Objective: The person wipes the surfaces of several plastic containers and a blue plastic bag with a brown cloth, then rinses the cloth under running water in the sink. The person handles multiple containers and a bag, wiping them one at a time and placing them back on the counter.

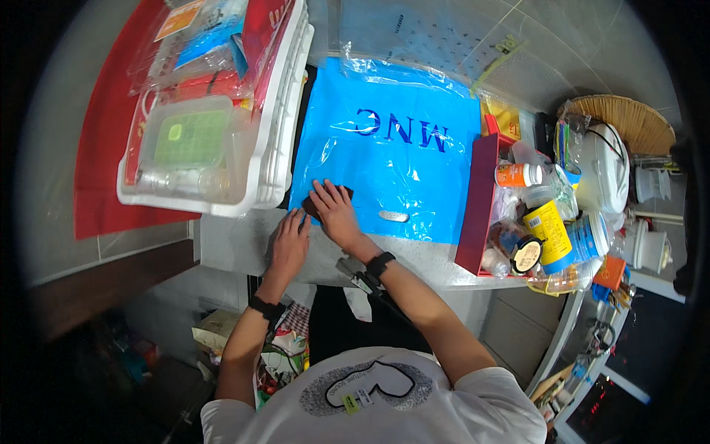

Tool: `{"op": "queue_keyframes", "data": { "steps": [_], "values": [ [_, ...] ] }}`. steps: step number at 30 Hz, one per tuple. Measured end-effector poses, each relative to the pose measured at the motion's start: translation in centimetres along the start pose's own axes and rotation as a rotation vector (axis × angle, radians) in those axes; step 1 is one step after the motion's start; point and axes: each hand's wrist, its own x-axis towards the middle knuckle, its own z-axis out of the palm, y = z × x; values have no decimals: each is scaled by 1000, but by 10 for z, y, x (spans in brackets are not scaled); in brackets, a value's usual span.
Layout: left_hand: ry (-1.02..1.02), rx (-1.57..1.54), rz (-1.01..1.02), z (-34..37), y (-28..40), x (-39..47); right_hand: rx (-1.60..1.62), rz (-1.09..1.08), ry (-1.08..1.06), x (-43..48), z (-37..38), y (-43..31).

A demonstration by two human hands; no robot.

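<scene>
A blue plastic bag (388, 161) with dark lettering and a cut-out handle lies flat on the grey counter (421, 261). At its near left corner is a small dark brown item (345, 192), perhaps a wallet or folded cloth. My right hand (335, 213) rests on that item with its fingers spread a little, covering most of it. My left hand (291, 238) lies palm down just left of it, fingertips by the bag's edge and the item's left end. Whether the left fingertips touch the item cannot be told. Both wrists wear black bands.
Left of the bag stand stacked white plastic baskets (249, 188) holding a clear tub with a green lid (191, 136). To the right a red box (474, 211) is crowded with bottles and jars, among them a yellow container (549, 236). Clear plastic sheeting (421, 33) covers the back.
</scene>
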Motion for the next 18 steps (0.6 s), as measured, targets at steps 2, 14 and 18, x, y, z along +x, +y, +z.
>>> {"op": "queue_keyframes", "data": {
  "steps": [2, 14, 18],
  "values": [
    [-30, 31, 13, 0, -5, 0, -69, 99, 15, -16, -4, 13],
    [-114, -106, 40, -22, -14, 23, 113, 681, 645, -29, -74, 57],
    [-30, -87, 150, -11, -11, 57, 243, 310, 321, 77, -28, 10]
  ]
}}
